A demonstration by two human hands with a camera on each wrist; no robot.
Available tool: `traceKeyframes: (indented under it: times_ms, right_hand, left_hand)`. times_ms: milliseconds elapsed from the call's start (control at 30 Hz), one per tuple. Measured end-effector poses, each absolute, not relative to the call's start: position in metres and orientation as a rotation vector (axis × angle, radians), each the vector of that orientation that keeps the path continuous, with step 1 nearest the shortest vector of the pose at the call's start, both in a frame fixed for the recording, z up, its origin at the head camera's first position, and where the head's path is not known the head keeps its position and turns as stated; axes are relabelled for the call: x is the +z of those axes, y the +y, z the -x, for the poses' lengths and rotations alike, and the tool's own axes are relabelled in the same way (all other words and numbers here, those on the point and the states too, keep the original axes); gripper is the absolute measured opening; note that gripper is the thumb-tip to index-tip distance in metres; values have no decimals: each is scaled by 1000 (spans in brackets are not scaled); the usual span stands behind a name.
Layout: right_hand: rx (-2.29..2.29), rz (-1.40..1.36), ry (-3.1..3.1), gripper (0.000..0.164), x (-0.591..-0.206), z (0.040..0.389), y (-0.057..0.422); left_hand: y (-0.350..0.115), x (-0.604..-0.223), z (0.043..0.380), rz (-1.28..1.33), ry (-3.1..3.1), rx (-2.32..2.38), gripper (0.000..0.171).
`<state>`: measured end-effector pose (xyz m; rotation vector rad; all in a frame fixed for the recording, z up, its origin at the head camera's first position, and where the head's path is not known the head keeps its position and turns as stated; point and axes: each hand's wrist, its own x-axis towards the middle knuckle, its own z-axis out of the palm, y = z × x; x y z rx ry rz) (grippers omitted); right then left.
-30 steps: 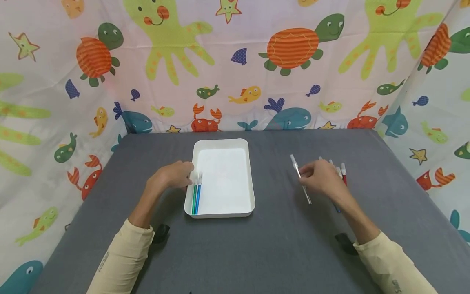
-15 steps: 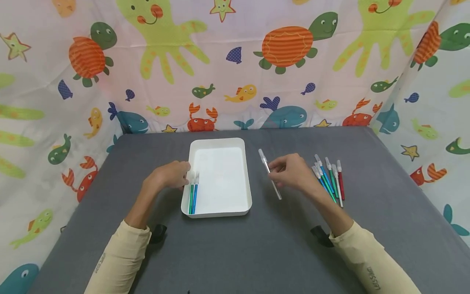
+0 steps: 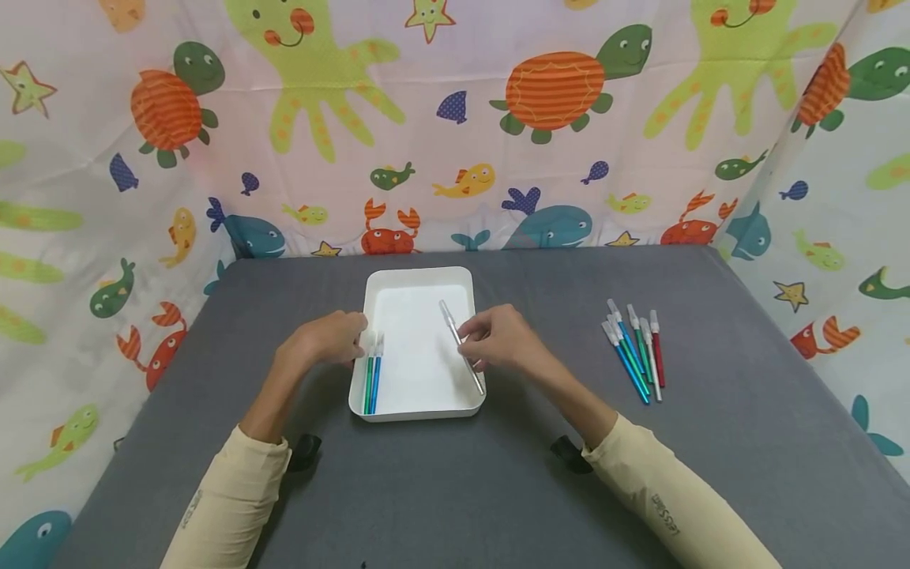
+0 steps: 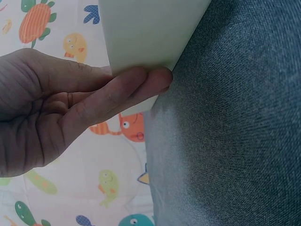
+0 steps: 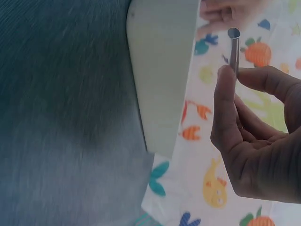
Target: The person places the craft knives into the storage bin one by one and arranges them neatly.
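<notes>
A white tray (image 3: pixel 419 379) lies on the table, its left wall pinched by my left hand (image 3: pixel 331 337). In the left wrist view, thumb and fingers meet at the tray's wall (image 4: pixel 150 33). My right hand (image 3: pixel 503 337) pinches a silver craft knife (image 3: pixel 449 318) with a clear cap, slanted over the tray's right side. The right wrist view shows the round end of its handle (image 5: pixel 234 47) standing past the fingertips. Inside the tray, a green craft knife (image 3: pixel 368 386) and a blue craft knife (image 3: pixel 377 386) lie side by side along the left wall, caps away from me.
Several more capped craft knives (image 3: pixel 638 356), blue, green, silver and red, lie in a loose bunch on the grey tablecloth (image 3: pixel 455 490) at right. A curtain (image 3: pixel 441 134) printed with sea animals hangs behind and along both sides.
My right hand has carried the silver craft knife leftward from beside the bunch to over the tray. The left hand stays at the tray's wall. The view has shifted slightly.
</notes>
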<state>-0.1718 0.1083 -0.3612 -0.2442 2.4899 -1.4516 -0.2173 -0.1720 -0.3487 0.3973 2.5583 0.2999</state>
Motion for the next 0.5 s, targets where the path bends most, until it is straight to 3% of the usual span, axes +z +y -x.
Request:
traceKeyframes:
  times_ms: [500]
  right_hand:
    - [-1462, 138, 2310, 18, -378, 178, 36]
  left_hand:
    - [-173, -349, 218, -414, 2564, 306, 44]
